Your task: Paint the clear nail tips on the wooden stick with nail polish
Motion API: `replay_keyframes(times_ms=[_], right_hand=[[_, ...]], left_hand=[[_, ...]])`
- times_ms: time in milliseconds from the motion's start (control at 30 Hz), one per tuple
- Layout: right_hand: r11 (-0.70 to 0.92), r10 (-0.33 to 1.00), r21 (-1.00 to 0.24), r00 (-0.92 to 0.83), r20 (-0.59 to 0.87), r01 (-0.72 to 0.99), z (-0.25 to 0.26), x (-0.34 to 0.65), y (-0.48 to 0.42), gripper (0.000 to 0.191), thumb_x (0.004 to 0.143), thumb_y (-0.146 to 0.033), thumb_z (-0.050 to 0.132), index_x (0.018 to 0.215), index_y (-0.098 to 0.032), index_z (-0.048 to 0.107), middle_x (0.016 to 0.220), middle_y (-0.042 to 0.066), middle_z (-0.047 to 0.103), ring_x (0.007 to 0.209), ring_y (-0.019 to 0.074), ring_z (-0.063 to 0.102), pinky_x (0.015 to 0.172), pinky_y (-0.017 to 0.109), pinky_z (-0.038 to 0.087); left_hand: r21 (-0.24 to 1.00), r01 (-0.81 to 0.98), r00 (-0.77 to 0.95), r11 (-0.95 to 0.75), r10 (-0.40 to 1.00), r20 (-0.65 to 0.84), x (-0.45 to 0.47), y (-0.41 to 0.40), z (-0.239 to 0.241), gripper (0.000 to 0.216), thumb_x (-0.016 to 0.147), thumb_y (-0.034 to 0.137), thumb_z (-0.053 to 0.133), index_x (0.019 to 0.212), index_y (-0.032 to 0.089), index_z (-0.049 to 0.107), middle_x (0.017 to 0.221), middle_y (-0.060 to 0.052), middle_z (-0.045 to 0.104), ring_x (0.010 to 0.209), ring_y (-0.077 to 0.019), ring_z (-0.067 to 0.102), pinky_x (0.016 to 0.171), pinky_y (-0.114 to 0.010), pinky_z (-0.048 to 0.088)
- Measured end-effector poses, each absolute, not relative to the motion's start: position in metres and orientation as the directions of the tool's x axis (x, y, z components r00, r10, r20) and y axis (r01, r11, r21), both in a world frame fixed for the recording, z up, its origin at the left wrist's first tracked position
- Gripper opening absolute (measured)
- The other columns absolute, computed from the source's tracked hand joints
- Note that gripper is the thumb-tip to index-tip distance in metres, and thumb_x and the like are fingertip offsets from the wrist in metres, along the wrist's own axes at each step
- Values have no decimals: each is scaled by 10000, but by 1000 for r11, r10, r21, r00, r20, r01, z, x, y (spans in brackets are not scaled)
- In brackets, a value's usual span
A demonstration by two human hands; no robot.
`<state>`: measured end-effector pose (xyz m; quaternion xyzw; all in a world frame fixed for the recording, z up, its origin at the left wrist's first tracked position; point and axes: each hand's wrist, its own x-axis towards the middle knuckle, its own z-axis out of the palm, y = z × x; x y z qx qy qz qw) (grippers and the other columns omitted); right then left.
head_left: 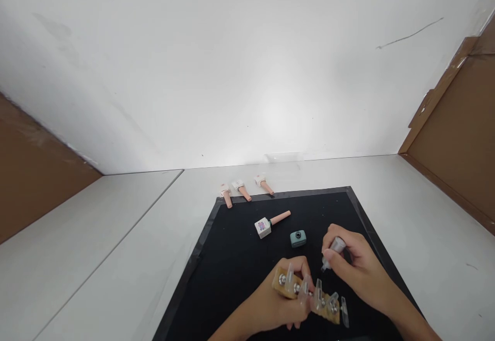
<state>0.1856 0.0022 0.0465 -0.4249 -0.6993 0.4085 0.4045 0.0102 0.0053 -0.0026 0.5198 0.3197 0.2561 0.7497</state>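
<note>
My left hand is closed around a wooden nail tip stand, which slants down to the right. Several clear false nails stick up from its metal studs. To the right, my right hand pinches a small grey-ended applicator with a pale, translucent tip pointing down toward the stand. The tip appears apart from the nails; its exact kind is not clear. Beyond both hands, a small teal bottle shows a dark round neck without a cap. A white nail polish bottle with a long peach cap lies on its side.
A black mat with taped edges covers part of the white table. Three more peach-capped nail polish bottles lie along its far left edge. A white wall rises behind, with brown cardboard panels at both sides.
</note>
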Motion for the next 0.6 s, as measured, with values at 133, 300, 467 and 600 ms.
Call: replay_keyframes(times_ms=[133,300,467,600], right_hand=[[350,866,-928,-423,268,129,47,185,2,222,878,-342,517,706,-201,519,622,-32,448,528,117,421,501,232,367],[299,918,-935,-327,226,192,43,185,3,214,890,-299,515,700,-200,517,627,-36,445,529,112,415,497,224,359],[346,904,-934,-296,308,85,41,184,3,332,912,-473,471,730,-203,539,635,-18,466,549,129,434,507,242,373],[359,863,-931,-403,303,69,42,184,2,377,898,-527,465,744,-197,562,640,-22,447,529,121,432,492,236,361]], left_hand=[[941,-69,670,330,714,-202,10,6,-5,229,584,162,678,645,169,457,444,90,481,332,-22,445,314,-89,361],[931,-147,687,334,712,-147,7,5,-12,345,614,306,757,662,166,445,485,62,518,335,-29,457,307,-98,355],[913,-219,688,345,718,-106,3,5,-14,404,618,378,783,666,161,446,538,48,538,348,-25,469,310,-96,367],[903,-259,699,343,712,-70,4,6,-16,372,654,356,770,668,159,454,533,47,538,355,-24,477,325,-91,383]])
